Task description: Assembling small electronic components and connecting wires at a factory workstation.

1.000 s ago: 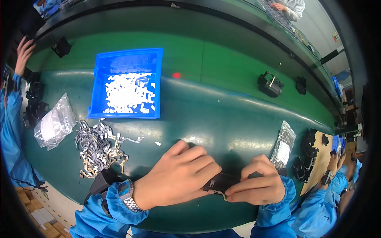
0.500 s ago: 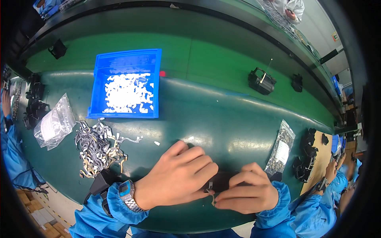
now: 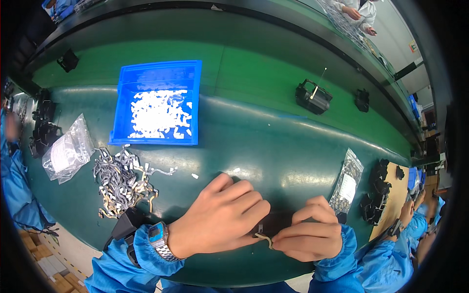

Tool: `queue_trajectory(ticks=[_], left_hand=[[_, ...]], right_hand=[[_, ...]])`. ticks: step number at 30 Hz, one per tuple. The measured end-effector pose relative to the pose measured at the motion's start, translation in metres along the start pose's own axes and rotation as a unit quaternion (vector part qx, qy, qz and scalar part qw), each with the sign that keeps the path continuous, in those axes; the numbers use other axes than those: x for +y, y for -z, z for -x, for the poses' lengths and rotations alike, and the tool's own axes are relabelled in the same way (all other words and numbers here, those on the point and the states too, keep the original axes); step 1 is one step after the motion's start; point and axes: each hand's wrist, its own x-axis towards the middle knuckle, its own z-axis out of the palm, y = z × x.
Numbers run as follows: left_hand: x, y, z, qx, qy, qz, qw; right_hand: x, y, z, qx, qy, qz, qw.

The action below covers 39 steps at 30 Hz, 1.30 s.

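Note:
Both my hands work close together over the near part of the dark green table (image 3: 293,141). A short beige cable (image 3: 265,238) stretches between their fingertips. My left hand (image 3: 220,217) is closed in a pinch at the cable's left end; its fingertips are partly hidden under the knuckles. Thumb and fingers of my right hand (image 3: 312,232) pinch the other end. Just behind the cable sits a dark block, mostly in shadow, with a small white piece (image 3: 260,228) at it. To the left of my left hand lies a tangled pile of short grey and beige cables (image 3: 119,180) with white connectors.
A blue bin (image 3: 199,102) of small white parts (image 3: 156,115) stands beyond the pile. Clear bags (image 3: 68,151) lie left and right. Black housings (image 3: 313,96) rest on the green strip behind; more black parts (image 3: 376,195) are at right. Co-workers' arms (image 3: 405,215) show at both sides.
My right hand has shifted slightly right, and more of the beige cable shows between my hands. The black housings on the green strip have moved left.

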Motion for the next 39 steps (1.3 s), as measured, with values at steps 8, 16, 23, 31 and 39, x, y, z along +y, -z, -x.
queue_trajectory(ticks=[8,16,23,31,39], left_hand=[[0.000,0.000,0.000,0.000,-0.001,0.000,1.000],[-0.001,-0.003,0.000,0.010,-0.001,0.004,1.000],[0.004,0.000,0.000,0.013,0.016,-0.031,0.999],[-0.018,0.025,-0.003,-0.029,0.001,0.094,0.995],[-0.014,0.012,0.001,-0.010,-0.066,0.042,0.997]], right_hand=[[-0.001,-0.004,0.005,0.042,-0.005,0.025,0.999],[-0.005,-0.011,0.004,0.022,0.013,0.043,0.999],[-0.003,-0.017,0.004,0.028,-0.013,0.048,0.998],[0.012,-0.020,0.010,0.021,-0.027,-0.041,0.999],[0.016,-0.023,0.015,0.030,-0.021,-0.052,0.998]])
